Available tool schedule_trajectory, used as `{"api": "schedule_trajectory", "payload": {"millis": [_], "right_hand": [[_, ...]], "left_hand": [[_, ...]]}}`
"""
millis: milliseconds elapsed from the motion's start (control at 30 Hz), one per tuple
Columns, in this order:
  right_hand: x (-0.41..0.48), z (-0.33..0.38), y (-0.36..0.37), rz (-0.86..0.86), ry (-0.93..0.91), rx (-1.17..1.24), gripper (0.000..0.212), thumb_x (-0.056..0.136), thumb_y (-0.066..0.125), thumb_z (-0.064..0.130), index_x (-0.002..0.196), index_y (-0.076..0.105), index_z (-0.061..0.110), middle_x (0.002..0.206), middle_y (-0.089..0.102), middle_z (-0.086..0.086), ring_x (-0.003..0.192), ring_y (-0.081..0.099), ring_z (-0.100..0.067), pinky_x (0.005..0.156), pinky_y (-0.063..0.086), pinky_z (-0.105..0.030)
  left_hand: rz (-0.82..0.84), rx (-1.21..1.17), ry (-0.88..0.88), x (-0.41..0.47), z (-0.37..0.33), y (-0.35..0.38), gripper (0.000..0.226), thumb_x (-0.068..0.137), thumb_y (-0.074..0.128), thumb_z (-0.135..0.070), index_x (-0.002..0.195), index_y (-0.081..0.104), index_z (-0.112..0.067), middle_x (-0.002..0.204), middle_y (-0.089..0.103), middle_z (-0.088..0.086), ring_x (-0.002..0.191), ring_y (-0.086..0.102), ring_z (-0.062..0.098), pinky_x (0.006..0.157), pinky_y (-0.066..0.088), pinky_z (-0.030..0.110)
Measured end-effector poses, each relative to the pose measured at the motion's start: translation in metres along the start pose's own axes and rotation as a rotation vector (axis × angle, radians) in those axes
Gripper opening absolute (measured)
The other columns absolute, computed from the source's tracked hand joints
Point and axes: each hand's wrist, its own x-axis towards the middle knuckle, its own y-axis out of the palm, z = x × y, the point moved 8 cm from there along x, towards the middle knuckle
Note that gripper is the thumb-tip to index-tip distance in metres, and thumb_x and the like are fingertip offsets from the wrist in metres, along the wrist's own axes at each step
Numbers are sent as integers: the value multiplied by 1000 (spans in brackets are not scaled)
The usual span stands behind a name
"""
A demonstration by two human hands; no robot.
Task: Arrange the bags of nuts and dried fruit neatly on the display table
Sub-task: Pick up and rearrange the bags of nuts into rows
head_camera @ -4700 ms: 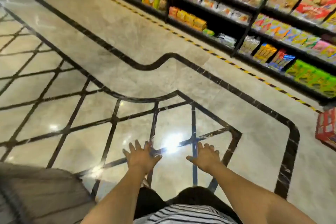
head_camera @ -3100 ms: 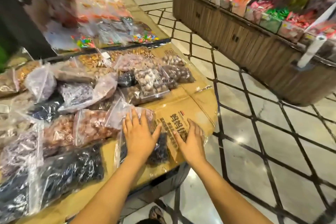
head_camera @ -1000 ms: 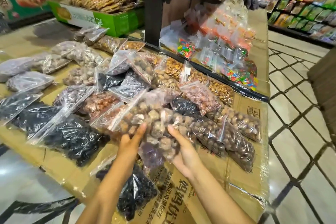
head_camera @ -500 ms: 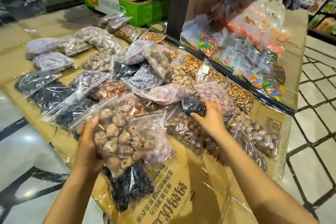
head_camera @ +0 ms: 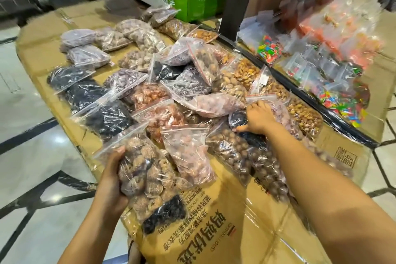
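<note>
Several clear zip bags of nuts and dried fruit lie jumbled on the cardboard-covered display table (head_camera: 267, 231). My left hand (head_camera: 111, 180) grips a bag of brown wrinkled dried fruit (head_camera: 143, 169) at the table's near left edge. A bag of black dried fruit (head_camera: 165, 214) lies partly under it. My right hand (head_camera: 257, 115) reaches into the pile and closes on a small dark bag (head_camera: 237, 117) wedged between a pink-filled bag (head_camera: 218, 104) and a bag of round brown nuts (head_camera: 233, 152).
A black rail (head_camera: 300, 96) bounds the table on the right, with small bags of coloured candy (head_camera: 270, 49) beyond it. A green box of biscuits (head_camera: 188, 0) stands at the back by a dark post (head_camera: 235, 0). Tiled floor lies on the left.
My view shifted closer over the table. My right hand pushed deeper into the pile onto the dark bag. My left hand still holds the brown dried-fruit bag, now lower and nearer the edge.
</note>
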Motion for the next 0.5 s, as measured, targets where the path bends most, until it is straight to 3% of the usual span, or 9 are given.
{"api": "schedule_trajectory", "payload": {"millis": [133, 233, 267, 333, 400, 500], "right_hand": [[-10, 0, 1, -51, 45, 138, 88, 69, 66, 63, 127, 43, 1, 139, 44, -20, 134, 30, -36, 113, 22, -44], [-23, 4, 7, -44, 120, 213, 90, 73, 68, 56, 136, 33, 2, 142, 41, -22, 133, 35, -36, 113, 26, -45], [-28, 8, 7, -35, 138, 237, 90, 75, 68, 52, 139, 29, 1, 139, 45, -22, 129, 40, -36, 109, 32, -44], [-33, 16, 10, -8, 156, 262, 87, 79, 69, 45, 140, 25, 0, 130, 51, -23, 117, 49, -36, 98, 42, -42], [-33, 21, 14, 42, 187, 266, 74, 81, 69, 41, 131, 31, 1, 124, 55, -22, 111, 53, -34, 90, 43, -38], [-27, 26, 13, 63, 247, 258, 66, 78, 73, 36, 127, 43, 5, 126, 55, -21, 113, 51, -34, 93, 42, -38]], "left_hand": [[53, 58, 9, 9, -9, -14, 23, 96, 40, -32, 85, 53, -15, 49, 59, -3, 36, 54, 10, 33, 44, 21], [95, 53, -34, 23, -22, -21, 29, 94, 42, -31, 107, 57, -10, 68, 71, 1, 53, 66, 14, 44, 53, 25], [109, 57, -56, 29, -25, -24, 29, 95, 41, -29, 105, 61, -11, 73, 72, 2, 58, 69, 15, 47, 55, 26], [143, 76, -88, 44, -32, -22, 39, 99, 35, -24, 85, 71, -19, 72, 73, 1, 59, 69, 14, 46, 54, 25], [149, 109, -110, 61, -38, -20, 40, 98, 37, -24, 78, 71, -21, 69, 72, 0, 58, 69, 13, 43, 53, 25], [193, 115, -192, 84, -39, -17, 22, 95, 44, -29, 98, 62, -18, 70, 73, 1, 58, 69, 13, 43, 53, 26]]}}
